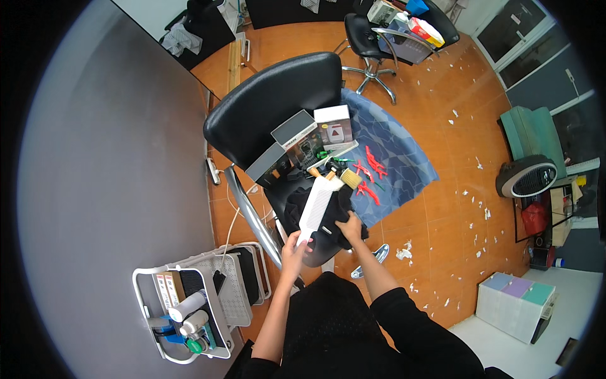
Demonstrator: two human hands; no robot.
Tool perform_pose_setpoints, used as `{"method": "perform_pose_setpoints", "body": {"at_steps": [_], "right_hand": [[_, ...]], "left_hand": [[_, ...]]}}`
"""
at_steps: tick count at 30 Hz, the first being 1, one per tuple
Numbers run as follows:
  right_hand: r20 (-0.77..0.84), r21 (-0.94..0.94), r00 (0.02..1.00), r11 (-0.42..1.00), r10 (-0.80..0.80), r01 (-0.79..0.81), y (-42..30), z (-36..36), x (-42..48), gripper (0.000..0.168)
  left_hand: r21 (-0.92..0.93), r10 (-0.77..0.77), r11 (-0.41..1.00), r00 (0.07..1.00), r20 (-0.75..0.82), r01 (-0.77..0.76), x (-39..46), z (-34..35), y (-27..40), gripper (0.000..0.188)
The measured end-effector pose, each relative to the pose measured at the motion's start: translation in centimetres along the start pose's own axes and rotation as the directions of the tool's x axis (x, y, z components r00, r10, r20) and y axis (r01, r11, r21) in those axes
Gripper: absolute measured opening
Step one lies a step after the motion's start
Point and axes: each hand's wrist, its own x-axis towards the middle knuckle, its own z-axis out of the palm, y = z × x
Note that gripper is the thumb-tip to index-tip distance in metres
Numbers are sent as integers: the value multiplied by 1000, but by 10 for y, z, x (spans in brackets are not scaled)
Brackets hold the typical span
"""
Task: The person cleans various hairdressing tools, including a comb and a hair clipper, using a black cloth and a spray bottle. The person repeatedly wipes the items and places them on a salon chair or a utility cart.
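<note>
My left hand is closed around the handle of a wide white comb, its teeth facing right. My right hand touches the edge of a bunched black cloth on the seat of a black salon chair; whether it pinches the cloth cannot be told. Beyond the comb lie a brush with pale bristles, another white comb and green clips. Several red hair clips rest on a blue patterned cloth at the right. Product boxes stand against the backrest.
A white trolley with bottles stands at lower left beside a grey wall. The chair's metal armrest is left of the seat. A second chair holds a loaded basket. White scraps lie on the orange floor; a fan is at right.
</note>
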Motion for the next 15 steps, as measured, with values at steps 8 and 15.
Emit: {"method": "perform_pose_setpoints", "body": {"at_steps": [8, 15], "right_hand": [[251, 859, 967, 473, -52, -197, -82, -10, 29, 93], [620, 188, 771, 926, 146, -327, -14, 4, 7, 110]], "left_hand": [[-19, 36, 999, 998, -50, -37, -4, 3, 5, 29], [-67, 23, 997, 994, -111, -30, -18, 3, -3, 25]]}}
